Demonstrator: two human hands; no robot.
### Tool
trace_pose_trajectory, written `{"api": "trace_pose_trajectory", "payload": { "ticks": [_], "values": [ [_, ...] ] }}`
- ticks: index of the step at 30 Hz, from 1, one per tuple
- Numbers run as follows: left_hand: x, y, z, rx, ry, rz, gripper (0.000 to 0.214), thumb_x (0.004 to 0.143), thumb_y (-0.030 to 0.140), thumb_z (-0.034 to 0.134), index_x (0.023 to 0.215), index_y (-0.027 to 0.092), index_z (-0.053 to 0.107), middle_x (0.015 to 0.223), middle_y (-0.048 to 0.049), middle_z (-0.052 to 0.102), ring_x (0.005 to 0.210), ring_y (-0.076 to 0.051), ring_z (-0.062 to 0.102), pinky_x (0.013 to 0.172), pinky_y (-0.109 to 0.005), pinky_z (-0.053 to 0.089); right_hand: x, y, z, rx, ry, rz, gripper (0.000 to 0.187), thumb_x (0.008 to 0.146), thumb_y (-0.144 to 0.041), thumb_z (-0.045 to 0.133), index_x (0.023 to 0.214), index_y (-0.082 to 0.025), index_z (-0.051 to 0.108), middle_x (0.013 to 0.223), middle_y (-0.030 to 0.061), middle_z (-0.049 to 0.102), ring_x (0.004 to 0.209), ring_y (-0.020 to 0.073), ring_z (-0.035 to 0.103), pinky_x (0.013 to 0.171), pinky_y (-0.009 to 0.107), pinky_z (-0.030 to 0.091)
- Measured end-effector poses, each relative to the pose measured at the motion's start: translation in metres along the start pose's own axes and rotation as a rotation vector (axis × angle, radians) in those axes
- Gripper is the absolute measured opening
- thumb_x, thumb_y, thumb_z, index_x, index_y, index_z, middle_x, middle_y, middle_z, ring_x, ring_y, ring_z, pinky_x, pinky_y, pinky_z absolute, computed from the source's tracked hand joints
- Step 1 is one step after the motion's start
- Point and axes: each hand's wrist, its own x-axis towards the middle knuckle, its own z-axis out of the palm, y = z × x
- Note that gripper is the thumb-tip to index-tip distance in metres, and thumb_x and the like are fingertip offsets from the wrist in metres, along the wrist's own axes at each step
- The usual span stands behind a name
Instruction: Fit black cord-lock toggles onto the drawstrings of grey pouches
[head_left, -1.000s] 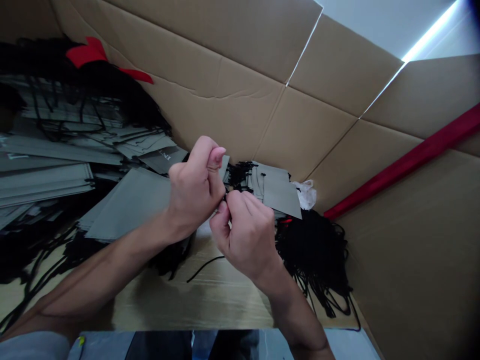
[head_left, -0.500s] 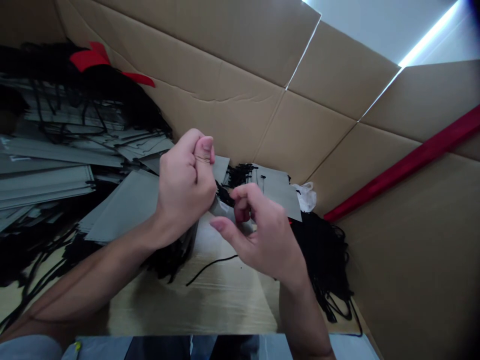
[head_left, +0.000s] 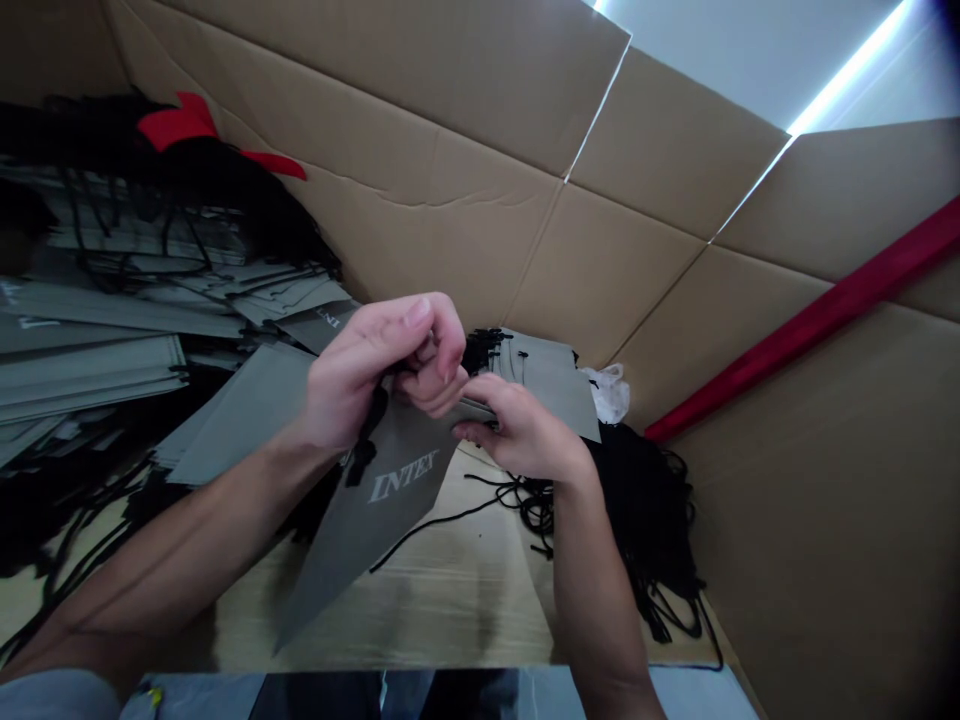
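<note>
A flat grey bag (head_left: pixel 352 540) with white INTEX lettering hangs tilted below my hands, its lower corner pointing toward me. My left hand (head_left: pixel 390 360) is closed at its top, fingers curled inward, with a knotted black cord (head_left: pixel 364 455) dangling beside the palm. What exactly lies inside the curled fingers is hidden. My right hand (head_left: pixel 521 430) pinches the bag's upper right edge between thumb and fingers, close against the left fingertips. Loose black cords (head_left: pixel 529 495) lie on the table under my right wrist.
Stacks of grey bags (head_left: pixel 97 370) with black cords fill the left side, and a red strip (head_left: pixel 180 122) lies on top. More grey bags (head_left: pixel 551 375), a clear plastic bag (head_left: pixel 611 393) and a black cord bundle (head_left: pixel 645 520) sit right. Cardboard walls (head_left: pixel 450 150) enclose the table.
The INTEX bag now shows hanging under my hands. My left hand has turned and moved right, and my right hand has gone from open fingers to a pinch on the bag's edge.
</note>
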Motion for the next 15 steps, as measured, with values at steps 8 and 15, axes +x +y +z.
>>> {"api": "trace_pose_trajectory", "payload": {
  "ticks": [8,15],
  "values": [
    [0.010,0.020,-0.028,0.791,-0.283,-0.147,0.036,0.100,0.053,0.079,0.119,0.022,0.080,0.113,-0.0076,0.069,0.084,-0.015,0.061,0.057,-0.023,0.045,-0.024,-0.031,-0.021,0.006,0.368,0.197,0.019,0.098,-0.023,0.085,0.111,-0.026,0.073,0.084,-0.0050,0.074,0.070,0.0144,0.059,0.063,0.027,0.042],
    [0.009,0.002,-0.014,0.923,-0.237,-0.131,0.026,0.105,0.041,0.073,0.121,0.020,0.071,0.085,0.0018,0.061,0.075,-0.013,0.054,0.058,-0.020,0.042,-0.027,-0.045,-0.018,0.084,0.363,0.122,0.024,0.102,-0.024,0.083,0.117,-0.027,0.064,0.086,-0.0052,0.080,0.077,0.0143,0.073,0.065,0.025,0.047]
  ]
}}
